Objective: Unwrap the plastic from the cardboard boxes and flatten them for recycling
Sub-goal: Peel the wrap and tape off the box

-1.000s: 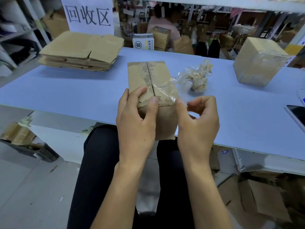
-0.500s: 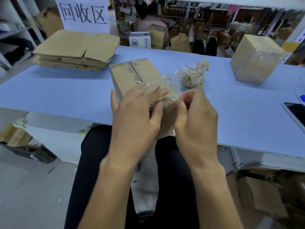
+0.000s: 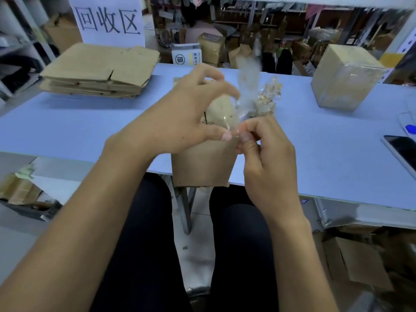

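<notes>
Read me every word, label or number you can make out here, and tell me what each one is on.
"回收区": large black characters on the white sign standing behind the stack of flattened cardboard.
White carton behind the table: round logo and print on a yellow strip, too small to read.
Nothing else is readable.

At the edge of a blue table (image 3: 90, 131), our left hand (image 3: 180, 115) and right hand (image 3: 267, 158) pinch clear plastic (image 3: 247, 86) peeling up off a cardboard box (image 3: 202, 167). Beyond them we see a crumpled wad (image 3: 267, 100), flattened boxes (image 3: 101, 70) at far left and a wrapped box (image 3: 346, 79) at far right.
</notes>
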